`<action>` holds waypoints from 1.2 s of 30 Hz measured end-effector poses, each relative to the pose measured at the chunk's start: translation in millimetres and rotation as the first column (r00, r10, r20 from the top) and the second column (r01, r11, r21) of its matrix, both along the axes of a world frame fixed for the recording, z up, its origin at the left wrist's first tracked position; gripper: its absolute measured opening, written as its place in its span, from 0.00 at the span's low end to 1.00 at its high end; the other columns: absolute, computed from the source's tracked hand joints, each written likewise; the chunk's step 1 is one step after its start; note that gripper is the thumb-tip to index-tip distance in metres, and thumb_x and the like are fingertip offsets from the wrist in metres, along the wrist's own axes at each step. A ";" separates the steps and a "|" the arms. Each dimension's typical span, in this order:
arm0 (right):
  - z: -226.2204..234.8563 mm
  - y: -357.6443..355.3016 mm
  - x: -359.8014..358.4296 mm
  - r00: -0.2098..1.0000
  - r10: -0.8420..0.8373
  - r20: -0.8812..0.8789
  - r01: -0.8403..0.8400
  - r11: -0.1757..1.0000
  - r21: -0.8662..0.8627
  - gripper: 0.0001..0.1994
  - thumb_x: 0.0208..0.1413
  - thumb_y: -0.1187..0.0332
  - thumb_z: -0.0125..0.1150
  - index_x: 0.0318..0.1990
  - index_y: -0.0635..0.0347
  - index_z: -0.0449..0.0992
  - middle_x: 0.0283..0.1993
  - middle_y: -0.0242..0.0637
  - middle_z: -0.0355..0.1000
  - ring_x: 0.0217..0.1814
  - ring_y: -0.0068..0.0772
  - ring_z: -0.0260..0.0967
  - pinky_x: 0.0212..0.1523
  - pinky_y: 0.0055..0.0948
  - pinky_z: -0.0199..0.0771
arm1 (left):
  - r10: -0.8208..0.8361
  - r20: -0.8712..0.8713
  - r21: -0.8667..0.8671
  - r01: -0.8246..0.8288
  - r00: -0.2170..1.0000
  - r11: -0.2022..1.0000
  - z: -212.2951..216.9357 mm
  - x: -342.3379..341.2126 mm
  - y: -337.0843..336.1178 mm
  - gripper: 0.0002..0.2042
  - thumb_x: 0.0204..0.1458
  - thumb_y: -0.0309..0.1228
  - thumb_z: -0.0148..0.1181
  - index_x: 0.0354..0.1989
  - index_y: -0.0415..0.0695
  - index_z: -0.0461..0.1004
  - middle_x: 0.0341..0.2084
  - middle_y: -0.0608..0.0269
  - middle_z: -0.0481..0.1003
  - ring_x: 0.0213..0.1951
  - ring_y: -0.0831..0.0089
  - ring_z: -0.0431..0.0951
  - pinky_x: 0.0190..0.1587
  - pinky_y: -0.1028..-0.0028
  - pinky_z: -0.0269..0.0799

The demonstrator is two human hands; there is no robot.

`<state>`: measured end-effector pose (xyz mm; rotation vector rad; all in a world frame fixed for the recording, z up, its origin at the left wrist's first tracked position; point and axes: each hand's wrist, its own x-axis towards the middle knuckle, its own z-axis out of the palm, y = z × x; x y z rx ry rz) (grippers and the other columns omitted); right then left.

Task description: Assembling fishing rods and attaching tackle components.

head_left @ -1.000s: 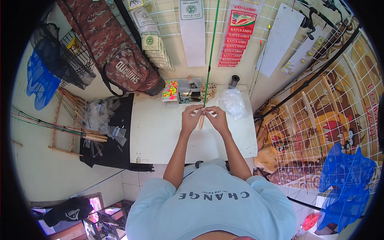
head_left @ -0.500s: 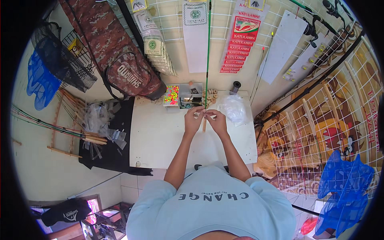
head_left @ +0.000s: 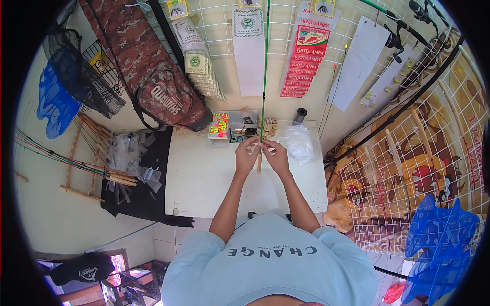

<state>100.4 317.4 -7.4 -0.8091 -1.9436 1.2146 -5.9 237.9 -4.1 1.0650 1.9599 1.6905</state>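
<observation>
A thin green fishing rod [head_left: 265,76] stands out away from me over the table, its short light-brown handle [head_left: 259,163] pointing toward me. My left hand [head_left: 247,155] is closed in a pinch at the rod, just above the handle. Right beside it, my right hand [head_left: 276,156] pinches the same spot from the other side. The fingertips of both hands almost meet there, and whatever small thing may lie between them is too small to make out.
On the white table [head_left: 214,178] are a compartment box with bright beads [head_left: 219,125], cork-coloured rings [head_left: 269,126], a dark spool [head_left: 300,115] and clear plastic bags [head_left: 297,145]. A camouflage rod bag [head_left: 153,76] leans at left. Blue nets [head_left: 439,229] hang at right.
The view has tilted slightly, so the wall items sit a little lower. Both hands keep their pinch on the rod, with only slight finger movement.
</observation>
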 end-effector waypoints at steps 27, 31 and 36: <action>24.1 -13.5 -8.3 0.987 -0.021 -0.157 0.042 0.991 0.131 0.08 0.48 0.73 0.65 0.38 0.58 0.82 0.30 0.38 0.77 0.35 0.28 0.69 0.33 0.25 0.71 | 0.028 -0.128 -0.046 -0.034 0.991 0.998 -16.3 11.9 -23.6 0.08 0.51 0.26 0.60 0.39 0.43 0.78 0.36 0.63 0.78 0.39 0.72 0.75 0.37 0.73 0.73; 25.3 -22.9 -20.9 0.988 0.014 -0.156 0.005 0.993 0.116 0.09 0.47 0.73 0.66 0.38 0.57 0.82 0.29 0.37 0.77 0.33 0.28 0.68 0.33 0.25 0.71 | 0.044 -0.105 -0.007 -0.045 0.994 0.999 -18.8 1.4 -34.5 0.08 0.51 0.28 0.61 0.39 0.44 0.78 0.34 0.63 0.79 0.38 0.71 0.75 0.36 0.72 0.72; 18.2 -30.2 -40.4 0.986 0.012 -0.166 -0.005 0.999 0.040 0.09 0.48 0.71 0.66 0.38 0.57 0.82 0.32 0.36 0.77 0.35 0.28 0.68 0.34 0.25 0.71 | 0.041 -0.162 -0.013 -0.043 0.986 0.999 -19.6 -19.5 -42.2 0.09 0.50 0.25 0.60 0.41 0.43 0.78 0.34 0.61 0.78 0.36 0.72 0.75 0.35 0.74 0.72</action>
